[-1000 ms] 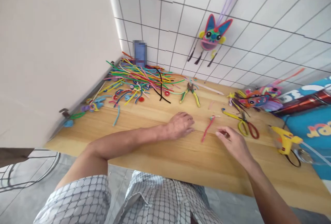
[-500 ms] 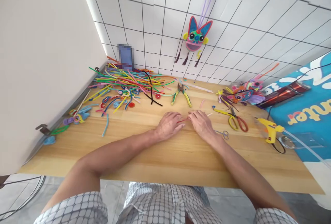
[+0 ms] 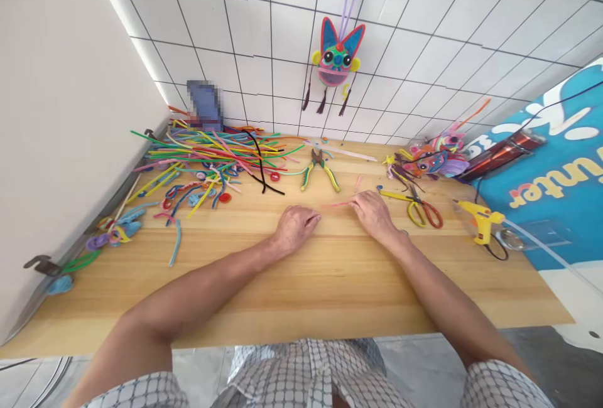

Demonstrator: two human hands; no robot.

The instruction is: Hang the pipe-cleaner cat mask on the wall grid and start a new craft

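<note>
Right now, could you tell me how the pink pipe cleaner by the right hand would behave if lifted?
Probably very light: the pipe cleaner is a thin strand. Likely bendable yet shape-holding, like the curled ones in the pile. Unlikely to roll on the flat table.

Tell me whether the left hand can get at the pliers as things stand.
Probably yes. The left hand rests on the wooden table just short of the pliers, with only bare wood between them; the right hand and its pink pipe cleaner sit off to one side.
</note>
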